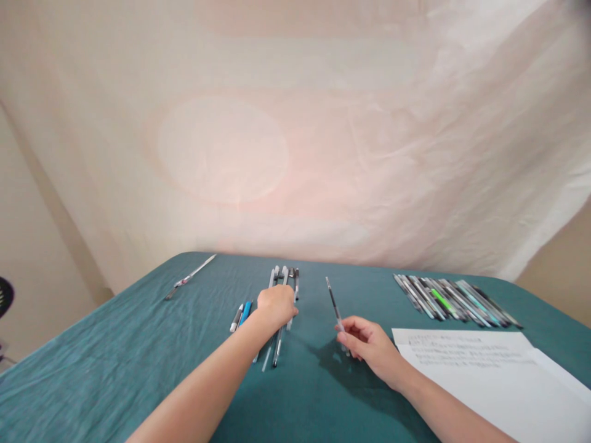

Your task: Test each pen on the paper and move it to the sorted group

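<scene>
My left hand (276, 306) rests with its fingers curled on a small group of pens (284, 277) lying side by side in the middle of the teal-covered table (115, 369). Whether it grips one of them is hidden. My right hand (367, 344) pinches the near end of a single thin pen (333, 301), which points away from me just right of that group. Two more pens, one white and one blue (242, 314), lie just left of my left hand.
A long row of several pens (455, 299) lies at the far right. White sheets of paper (489, 369) with printed text lie at the right front. One lone pen (189, 278) sits at the far left. A cloth backdrop hangs behind the table.
</scene>
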The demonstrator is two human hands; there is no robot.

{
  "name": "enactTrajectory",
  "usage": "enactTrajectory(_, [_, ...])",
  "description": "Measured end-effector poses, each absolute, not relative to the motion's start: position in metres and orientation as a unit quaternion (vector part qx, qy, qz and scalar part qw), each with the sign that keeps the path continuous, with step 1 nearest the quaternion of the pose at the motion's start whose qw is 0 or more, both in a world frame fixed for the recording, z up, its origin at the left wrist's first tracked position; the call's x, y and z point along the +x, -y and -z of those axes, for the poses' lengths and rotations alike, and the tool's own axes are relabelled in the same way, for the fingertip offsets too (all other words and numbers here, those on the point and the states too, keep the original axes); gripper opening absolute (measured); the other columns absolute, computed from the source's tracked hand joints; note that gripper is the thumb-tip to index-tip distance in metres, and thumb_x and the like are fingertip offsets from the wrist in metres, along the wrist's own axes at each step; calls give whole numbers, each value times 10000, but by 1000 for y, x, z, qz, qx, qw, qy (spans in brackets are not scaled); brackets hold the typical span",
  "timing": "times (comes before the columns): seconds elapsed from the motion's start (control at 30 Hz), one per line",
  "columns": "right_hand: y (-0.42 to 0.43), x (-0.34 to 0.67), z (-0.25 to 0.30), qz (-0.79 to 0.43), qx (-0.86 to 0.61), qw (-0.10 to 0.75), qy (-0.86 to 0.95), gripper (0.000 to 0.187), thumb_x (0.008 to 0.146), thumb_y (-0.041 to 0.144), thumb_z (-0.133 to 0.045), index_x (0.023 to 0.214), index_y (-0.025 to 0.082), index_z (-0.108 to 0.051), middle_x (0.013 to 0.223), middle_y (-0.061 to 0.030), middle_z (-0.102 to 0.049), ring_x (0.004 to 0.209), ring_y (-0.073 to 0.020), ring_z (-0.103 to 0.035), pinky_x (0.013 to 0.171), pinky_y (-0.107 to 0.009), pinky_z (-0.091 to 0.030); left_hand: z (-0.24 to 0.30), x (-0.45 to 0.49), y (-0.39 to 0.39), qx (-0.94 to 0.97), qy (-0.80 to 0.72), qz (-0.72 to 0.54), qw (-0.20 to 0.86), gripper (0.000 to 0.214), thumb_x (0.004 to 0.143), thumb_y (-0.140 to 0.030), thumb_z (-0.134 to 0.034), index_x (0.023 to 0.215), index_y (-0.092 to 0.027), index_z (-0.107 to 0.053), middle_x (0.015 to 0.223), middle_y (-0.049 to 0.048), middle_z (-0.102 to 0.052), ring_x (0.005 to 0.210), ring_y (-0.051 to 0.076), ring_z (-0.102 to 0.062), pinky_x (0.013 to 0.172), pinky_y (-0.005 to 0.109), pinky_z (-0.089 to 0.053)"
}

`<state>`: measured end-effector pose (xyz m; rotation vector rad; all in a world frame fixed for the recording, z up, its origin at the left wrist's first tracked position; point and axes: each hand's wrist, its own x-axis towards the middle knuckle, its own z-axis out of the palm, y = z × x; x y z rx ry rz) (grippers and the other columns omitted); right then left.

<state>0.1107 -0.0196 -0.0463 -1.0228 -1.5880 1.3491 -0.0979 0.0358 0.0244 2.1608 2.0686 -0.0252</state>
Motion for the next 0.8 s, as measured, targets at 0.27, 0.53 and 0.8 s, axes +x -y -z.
enactTrajectory(0.27, [20,111,45,-538,-399,400,626,286,752,400,-602,872,142,-577,603,37,-494,498,-58,-405,452,-177,-329,-22,-96,-36,742,-663,-31,94,220,621,-316,-588,733,-142,-665,819,142,-673,786,273,-626,646,323,-459])
enactTrajectory(0.53, [22,109,40,-533,-398,392,636,292,748,412,-599,858,142,-583,604,31,-504,504,-63,-415,465,-183,-340,-27,-96,-53,673,-519,-384,362,339,739,-458,-453,667,-149,-574,570,1,-572,474,91,-492,445,183,-369])
enactTrajectory(0.8, [23,109,39,-542,-395,388,632,299,734,424,-609,843,146,-588,601,34,-498,518,-70,-422,482,-186,-352,-31,-97,-54,577,-491,-493,429,326,714,-456,-513,656,-137,-539,549,-26,-510,442,54,-423,441,169,-330])
